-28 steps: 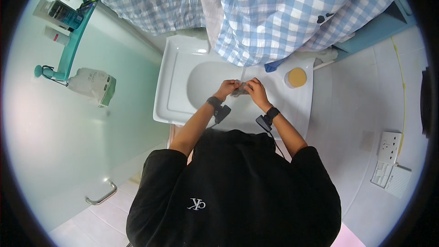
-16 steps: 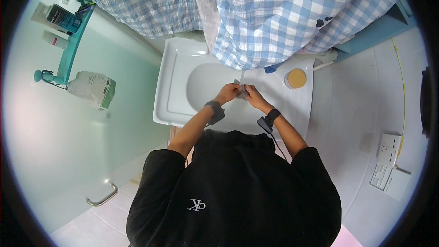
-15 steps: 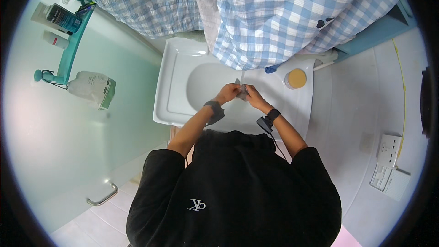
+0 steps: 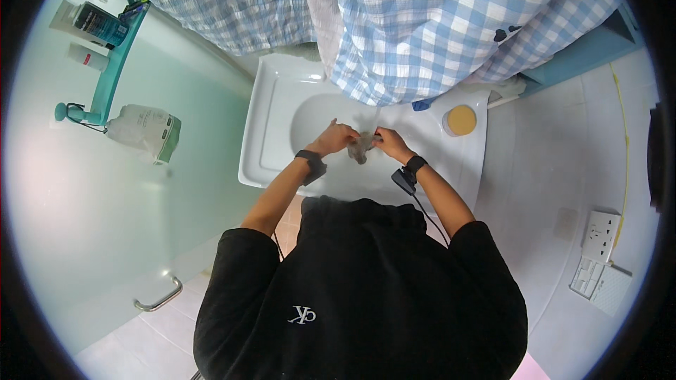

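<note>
A small, limp grey cloth is stretched between my two hands above the right side of the white sink. My left hand is closed on its left edge. On the other side, the fingers of my right hand pinch its right edge. The cloth's middle sags toward me in a loose, crumpled fold. Whether it is a rag or a small garment cannot be made out.
Blue-and-white checked fabric hangs over the sink's far side. A yellow-lidded jar and a small blue item are on the right ledge. Left, a teal shelf holds bottles; a tissue pack hangs from it.
My hands have moved apart, the left one shifting left. The cloth, bunched between them before, is now spread wider and hangs lower.
</note>
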A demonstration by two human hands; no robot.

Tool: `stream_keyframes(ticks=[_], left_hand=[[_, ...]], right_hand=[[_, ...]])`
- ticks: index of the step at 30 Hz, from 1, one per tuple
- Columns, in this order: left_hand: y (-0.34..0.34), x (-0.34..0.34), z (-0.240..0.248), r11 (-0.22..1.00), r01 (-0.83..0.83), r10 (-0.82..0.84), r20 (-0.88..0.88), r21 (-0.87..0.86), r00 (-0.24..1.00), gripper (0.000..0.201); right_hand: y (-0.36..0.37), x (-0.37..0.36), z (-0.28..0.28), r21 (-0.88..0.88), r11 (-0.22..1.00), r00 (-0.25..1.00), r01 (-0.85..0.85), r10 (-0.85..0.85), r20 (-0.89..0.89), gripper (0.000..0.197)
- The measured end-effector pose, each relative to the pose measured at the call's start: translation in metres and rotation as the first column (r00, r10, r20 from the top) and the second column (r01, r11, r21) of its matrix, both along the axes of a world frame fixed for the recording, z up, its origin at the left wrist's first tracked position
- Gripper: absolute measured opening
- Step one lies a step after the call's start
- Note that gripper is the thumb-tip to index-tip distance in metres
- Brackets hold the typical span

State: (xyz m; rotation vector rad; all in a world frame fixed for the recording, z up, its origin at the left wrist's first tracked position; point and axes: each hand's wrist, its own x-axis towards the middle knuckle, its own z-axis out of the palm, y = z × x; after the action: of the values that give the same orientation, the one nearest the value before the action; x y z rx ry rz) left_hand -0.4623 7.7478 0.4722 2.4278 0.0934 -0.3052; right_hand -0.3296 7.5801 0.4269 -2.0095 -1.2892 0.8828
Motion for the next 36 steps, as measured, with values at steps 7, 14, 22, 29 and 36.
stream_keyframes(ticks=[7,14,22,29,36], left_hand=[[0.025,-0.022,-0.014,0.993,-0.095,0.093,-0.036,-0.07,0.995,0.019],[0.027,-0.034,0.018,0.965,-0.144,0.192,-0.214,0.219,0.958,0.019],[0.03,-0.044,-0.002,0.944,-0.105,0.173,-0.197,0.313,0.965,0.022],[0.023,-0.027,-0.001,0.93,-0.099,0.184,-0.216,0.353,0.959,0.019],[0.012,-0.01,0.0,0.952,-0.17,0.219,-0.177,0.254,0.96,0.019]], right_hand=[[0.003,-0.004,-0.014,0.134,0.979,0.988,0.152,-0.147,-0.043,0.016],[0.008,-0.006,-0.01,0.154,0.951,0.961,0.269,-0.256,-0.104,0.014],[0.006,-0.014,0.007,0.131,0.961,0.945,0.242,-0.203,-0.255,0.015],[-0.016,0.004,0.01,0.18,0.921,0.916,0.347,-0.291,-0.275,0.015],[-0.065,0.028,0.004,0.147,0.791,0.745,0.594,-0.471,-0.473,0.014]])
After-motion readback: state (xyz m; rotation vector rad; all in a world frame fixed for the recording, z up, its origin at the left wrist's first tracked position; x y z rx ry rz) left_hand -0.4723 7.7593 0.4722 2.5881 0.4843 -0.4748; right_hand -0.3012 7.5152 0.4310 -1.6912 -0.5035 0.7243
